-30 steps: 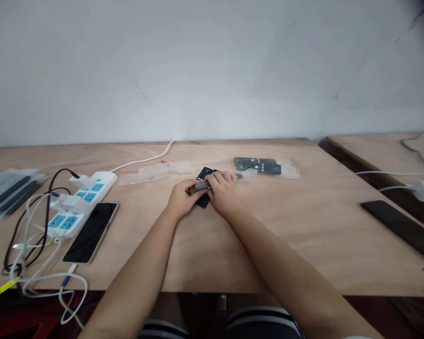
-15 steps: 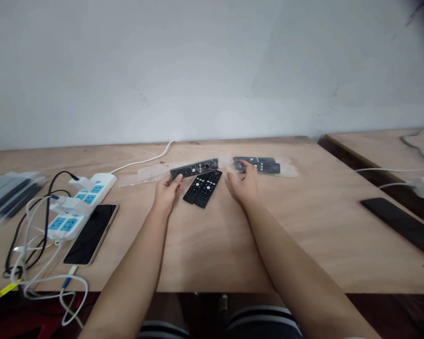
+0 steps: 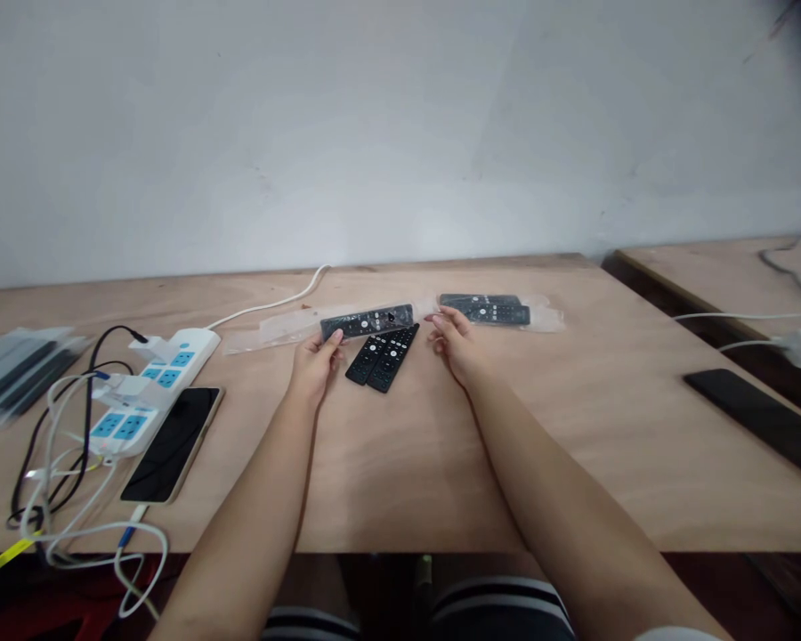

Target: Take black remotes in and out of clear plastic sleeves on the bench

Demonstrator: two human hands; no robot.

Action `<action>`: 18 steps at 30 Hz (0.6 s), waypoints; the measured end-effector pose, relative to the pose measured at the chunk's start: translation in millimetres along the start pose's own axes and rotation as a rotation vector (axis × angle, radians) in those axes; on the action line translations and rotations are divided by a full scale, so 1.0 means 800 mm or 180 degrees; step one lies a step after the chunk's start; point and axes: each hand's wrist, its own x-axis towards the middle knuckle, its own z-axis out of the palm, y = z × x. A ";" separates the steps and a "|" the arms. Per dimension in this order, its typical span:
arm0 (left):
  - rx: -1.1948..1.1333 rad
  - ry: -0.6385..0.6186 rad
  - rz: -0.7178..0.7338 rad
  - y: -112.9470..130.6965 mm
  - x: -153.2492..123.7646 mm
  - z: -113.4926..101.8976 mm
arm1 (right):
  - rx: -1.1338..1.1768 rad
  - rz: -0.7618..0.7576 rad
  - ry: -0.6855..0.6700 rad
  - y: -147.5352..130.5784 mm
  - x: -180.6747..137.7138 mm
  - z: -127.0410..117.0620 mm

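Note:
My left hand (image 3: 315,363) grips the left end of a black remote in a clear bag (image 3: 367,321), lying crosswise on the wooden table (image 3: 400,445). Just below it two bare black remotes (image 3: 383,356) lie side by side, slanted. My right hand (image 3: 455,345) hovers to the right of them with fingers loosely spread, near the bag's right end, holding nothing that I can see. Beyond it lie more bagged black remotes (image 3: 486,310).
An empty clear bag (image 3: 273,328) lies left of the remotes. A white power strip with blue sockets (image 3: 150,378), tangled cables (image 3: 67,481) and a dark phone (image 3: 172,442) sit at left. Bagged items (image 3: 13,365) lie far left. A second table (image 3: 740,285) holds a black device (image 3: 754,411).
A second ago both hands worked together over the remotes. They have since parted: the left carried the bagged remote up and left, the right drew back from the far bagged remotes.

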 end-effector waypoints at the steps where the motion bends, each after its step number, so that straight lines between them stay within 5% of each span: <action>1: -0.0002 0.0003 0.0009 0.000 0.000 0.000 | 0.0053 -0.0027 0.0082 0.000 0.001 -0.001; 18: -0.0057 0.0102 0.0010 0.000 0.002 -0.001 | -0.0094 -0.0011 -0.0095 0.007 0.005 -0.005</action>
